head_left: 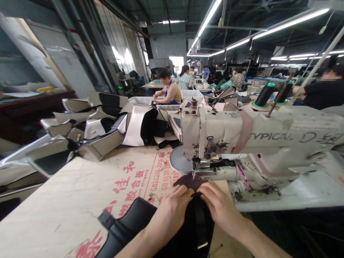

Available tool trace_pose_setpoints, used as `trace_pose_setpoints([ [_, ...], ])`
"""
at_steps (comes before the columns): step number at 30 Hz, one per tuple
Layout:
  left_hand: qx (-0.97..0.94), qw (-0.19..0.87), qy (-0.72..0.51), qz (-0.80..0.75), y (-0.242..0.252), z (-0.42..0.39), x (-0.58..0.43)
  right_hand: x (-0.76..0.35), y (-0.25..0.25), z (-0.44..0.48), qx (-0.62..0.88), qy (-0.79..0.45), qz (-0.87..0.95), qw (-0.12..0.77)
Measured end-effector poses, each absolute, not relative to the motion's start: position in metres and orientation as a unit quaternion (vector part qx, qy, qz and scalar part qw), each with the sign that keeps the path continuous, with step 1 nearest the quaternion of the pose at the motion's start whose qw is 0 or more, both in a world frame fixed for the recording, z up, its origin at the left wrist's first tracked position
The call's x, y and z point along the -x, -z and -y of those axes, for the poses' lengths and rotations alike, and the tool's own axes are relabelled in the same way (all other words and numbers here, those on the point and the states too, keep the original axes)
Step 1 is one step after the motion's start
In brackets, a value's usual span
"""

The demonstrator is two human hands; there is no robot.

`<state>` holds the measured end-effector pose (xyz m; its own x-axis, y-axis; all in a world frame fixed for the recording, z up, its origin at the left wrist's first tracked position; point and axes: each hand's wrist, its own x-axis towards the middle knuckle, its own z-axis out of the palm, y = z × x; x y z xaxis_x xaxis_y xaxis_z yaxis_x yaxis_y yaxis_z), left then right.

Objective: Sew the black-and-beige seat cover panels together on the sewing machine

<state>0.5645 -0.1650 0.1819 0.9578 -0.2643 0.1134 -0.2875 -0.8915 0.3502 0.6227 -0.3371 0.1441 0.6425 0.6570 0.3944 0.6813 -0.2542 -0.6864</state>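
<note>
Head view: our left hand (169, 215) and right hand (223, 204) lie open and flat on a black vinyl panel (126, 218), its long axis running forward to the sewing machine's presser foot (197, 172) just beyond them.

A plywood table (53, 215) (red mill print across its top) carries heaped beige-and-black leatherette panels (99, 145).

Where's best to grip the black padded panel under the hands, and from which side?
Take the flat, free corner of the black padded panel, coming from the near side, left of the left hand. That part lies flat on the pale printed wooden tabletop, away from the cream sewing machine. Its flatness should allow a pinch from above, though thickness is hard to judge.
</note>
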Motion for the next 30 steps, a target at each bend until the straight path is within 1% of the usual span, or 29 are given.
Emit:
trace_pose_setpoints([
  [3,-0.964,0.243,-0.016,0.109,-0.185,0.166,-0.570,-0.622,-0.141,0.336,0.795,0.010,0.412,0.444],
  [7,-0.952,0.287,0.031,0.100,-0.190,0.152,-0.575,-0.625,-0.139,0.333,0.800,0.014,0.408,0.439],
  [10,-0.936,0.313,0.084,0.133,-0.194,0.131,-0.575,-0.627,-0.139,0.330,0.802,0.006,0.411,0.434],
  [15,-0.910,0.316,0.186,0.192,-0.189,0.105,-0.577,-0.629,-0.137,0.332,0.802,-0.022,0.406,0.438],
  [18,-0.869,0.372,0.259,0.199,-0.179,0.102,-0.582,-0.629,-0.138,0.333,0.797,-0.041,0.411,0.441],
  [20,-0.853,0.409,0.267,0.185,-0.173,0.101,-0.583,-0.630,-0.140,0.331,0.794,-0.050,0.416,0.440],
  [23,-0.866,0.427,0.229,0.127,-0.170,0.097,-0.584,-0.629,-0.144,0.325,0.793,-0.057,0.407,0.451],
  [26,-0.878,0.413,0.220,0.102,-0.185,0.087,-0.598,-0.624,-0.142,0.308,0.781,-0.058,0.350,0.514],
  [30,-0.891,0.342,0.266,0.138,-0.227,0.077,-0.644,-0.612,-0.125,0.270,0.701,-0.099,0.167,0.687],
])
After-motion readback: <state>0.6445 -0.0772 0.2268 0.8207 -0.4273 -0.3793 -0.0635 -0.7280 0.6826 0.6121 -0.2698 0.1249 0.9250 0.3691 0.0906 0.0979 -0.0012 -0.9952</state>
